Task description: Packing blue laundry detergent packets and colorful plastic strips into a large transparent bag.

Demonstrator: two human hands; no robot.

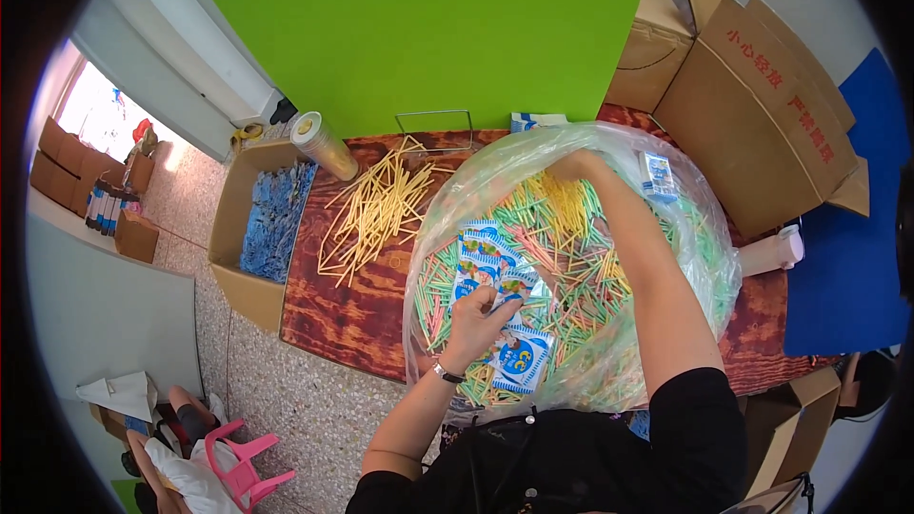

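A large clear plastic bag (pixel 700 300) lies spread wide on the table, filled with thin pastel sticks (pixel 590 290) in green, pink and yellow. Several small blue-and-white packets (pixel 519 362) lie on the sticks at the bag's left side. Over these packets is my left hand (pixel 473 322), its fingers curled and its thumb stretched to the right; it looks closed on the edge of one packet. My right hand (pixel 574 166) reaches to the far side of the bag, at a bunch of yellow sticks (pixel 564 205); its fingers are mostly hidden.
Loose pale-yellow sticks (pixel 376 214) lie on the red-brown table (pixel 333 324), beside a clear cylinder (pixel 326 148) of sticks and a wire stand (pixel 434 130). A carton (pixel 249 295) holds blue wrappers. Large cardboard boxes (pixel 752 114) stand right. Another person (pixel 186 466) sits near a pink chair (pixel 243 464).
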